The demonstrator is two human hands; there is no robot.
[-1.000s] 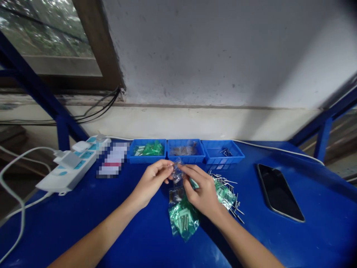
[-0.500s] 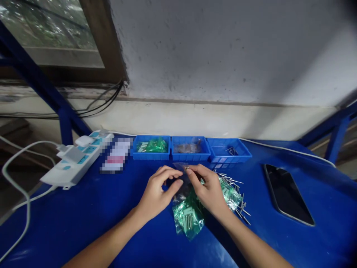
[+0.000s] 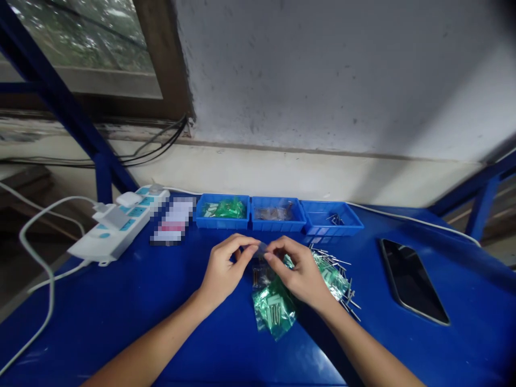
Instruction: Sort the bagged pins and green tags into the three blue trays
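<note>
Between my two hands is a small clear plastic bag (image 3: 261, 248), pinched at its edges above the table. My left hand (image 3: 228, 263) grips its left side with thumb and forefinger. My right hand (image 3: 296, 266) pinches the right side; what the bag contains is too small to make out. Just below lies another clear bag (image 3: 262, 275) with brass-coloured screws in it. Nearer me is a green-tinted bag (image 3: 274, 312) holding several screws and pale plugs. Partly behind my right hand are a second green bag (image 3: 334, 279) and a pile of loose metal nails or screws (image 3: 350, 295).
Three blue trays stand along the wall: one with green bags (image 3: 223, 224), one with clear bags (image 3: 278, 224), one with a few metal pieces (image 3: 334, 230). A phone (image 3: 413, 282) lies right. A power strip (image 3: 116, 231) with white cables and a blurred-out card (image 3: 173, 221) are left.
My left fingers came off the clear bag half a second ago, and now pinch it again. My right hand has kept hold. The view has shifted slightly.
</note>
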